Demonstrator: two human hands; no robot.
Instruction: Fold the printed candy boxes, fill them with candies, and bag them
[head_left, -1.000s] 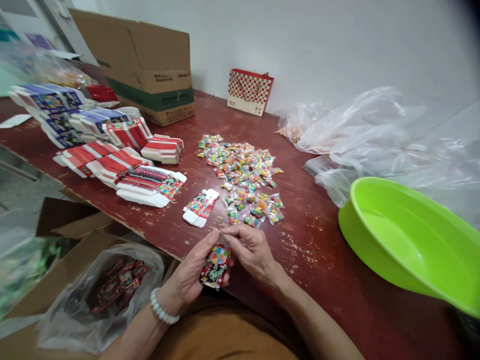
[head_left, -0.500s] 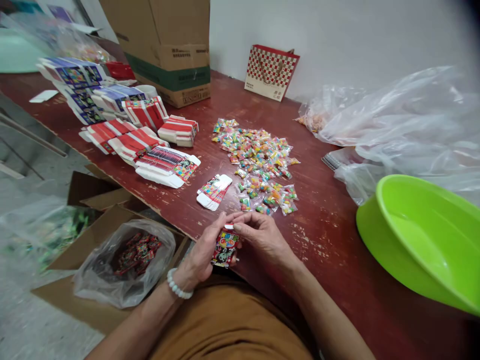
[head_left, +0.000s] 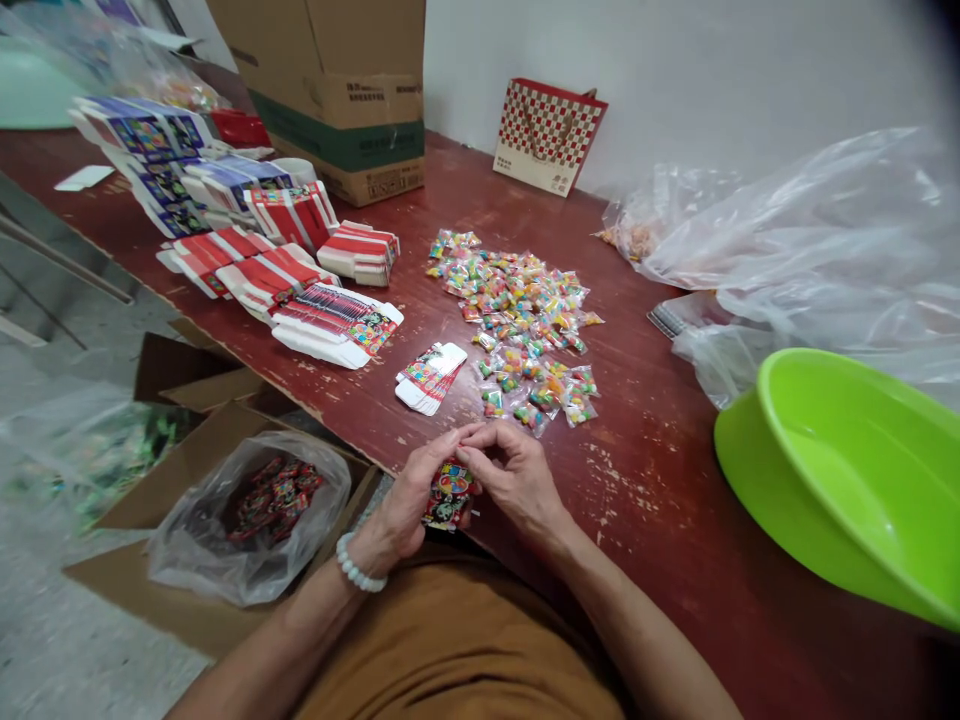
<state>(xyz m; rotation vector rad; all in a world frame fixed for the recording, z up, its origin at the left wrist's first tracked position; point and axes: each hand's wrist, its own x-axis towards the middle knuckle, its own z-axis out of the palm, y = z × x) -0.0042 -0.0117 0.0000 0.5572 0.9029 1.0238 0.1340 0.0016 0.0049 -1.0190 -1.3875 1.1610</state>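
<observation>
A small printed candy box (head_left: 448, 496), red and black with bright patterns, is upright between my hands at the table's near edge. My left hand (head_left: 409, 500), with a pale bead bracelet at the wrist, wraps around its side. At the top end, my right hand (head_left: 517, 475) pinches the box, and its fingers hide the flap there. Just beyond my hands lies a small stack of flat boxes (head_left: 431, 378). To the right of that stack, many clear packets of colourful candies (head_left: 521, 300) are spread over the table.
Bundles of flat boxes (head_left: 262, 270) stand at the left, before a large carton (head_left: 345, 110). On the right are a green basin (head_left: 780, 480) and plastic bags (head_left: 810, 240). A checkered paper bag (head_left: 550, 135) stands by the wall. Below left, an open carton (head_left: 191, 610) holds a lined heap of packets.
The white flap that showed at the top of the box is now covered by my right fingers, which have closed in over that end. The view has shifted slightly.
</observation>
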